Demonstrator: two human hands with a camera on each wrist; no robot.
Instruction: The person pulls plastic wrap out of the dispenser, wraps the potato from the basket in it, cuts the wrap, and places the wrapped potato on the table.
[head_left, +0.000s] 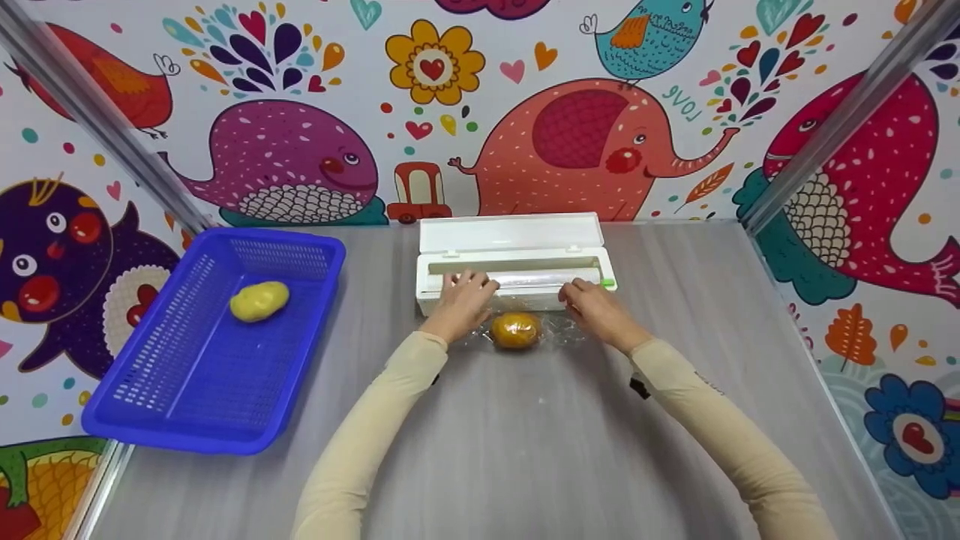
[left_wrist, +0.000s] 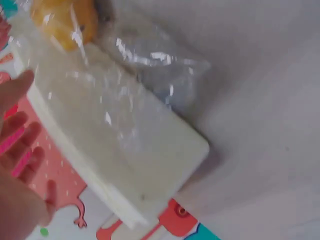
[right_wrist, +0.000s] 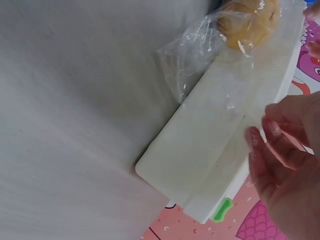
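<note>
A potato (head_left: 515,331) loosely covered in clear cling film lies on the table against the front of a white cling film box (head_left: 495,303). The box's lid (head_left: 510,234) is raised, and a roll of film (head_left: 536,278) shows inside. My left hand (head_left: 463,304) is over the box's left front part; in the left wrist view its fingers (left_wrist: 30,165) are spread, with nothing visible between them. My right hand (head_left: 598,311) is at the right front edge, near a green slider (right_wrist: 222,210). Its fingers are loosely bent, and no held film shows. Film (left_wrist: 150,57) spreads beside the potato and over the box front.
To the left stands a blue plastic basket (head_left: 214,442) with perforated sides and one bare yellow potato (head_left: 259,301) inside. A wall with cartoon animals (head_left: 570,150) rises right behind the box. Metal posts (head_left: 832,120) edge the grey table (head_left: 525,457).
</note>
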